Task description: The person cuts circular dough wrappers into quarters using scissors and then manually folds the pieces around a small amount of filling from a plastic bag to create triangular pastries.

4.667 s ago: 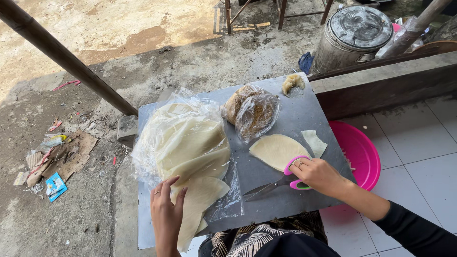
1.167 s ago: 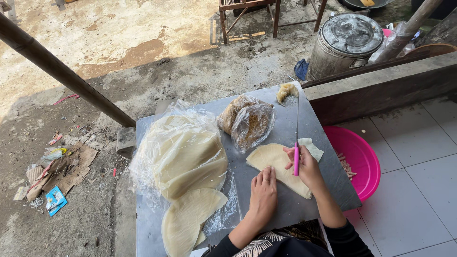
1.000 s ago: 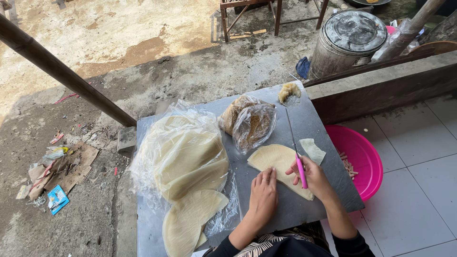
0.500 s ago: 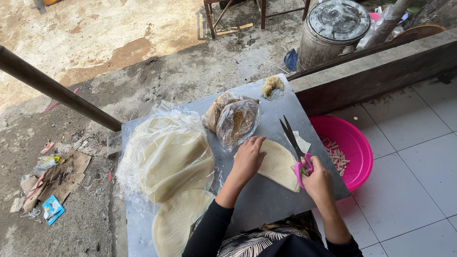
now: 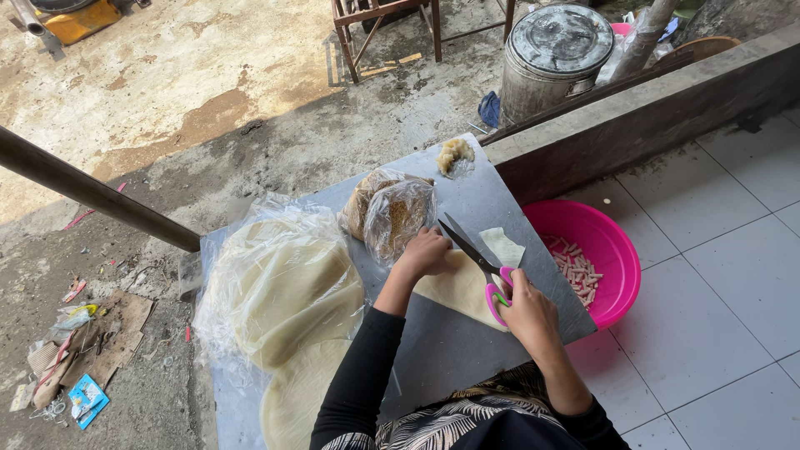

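Note:
My right hand (image 5: 527, 312) grips pink-handled scissors (image 5: 477, 260), their blades open and pointing up-left over a pale dough sheet (image 5: 460, 287) lying on the grey board (image 5: 433, 350). My left hand (image 5: 425, 252) presses on the far end of that sheet, next to a clear plastic bag of brown filling (image 5: 392, 212). A small cut piece of dough (image 5: 504, 245) lies by the board's right edge.
A stack of round dough sheets in clear plastic (image 5: 279, 292) fills the board's left side. A pink basin (image 5: 596, 260) with small cut strips sits on the tiled floor to the right. A metal lidded drum (image 5: 557, 46) and a low concrete wall (image 5: 667, 100) stand behind.
My left hand has reached up across the dough sheet to its far end. The scissors have turned from upright to slanting up-left with the blades apart. The view has shifted left.

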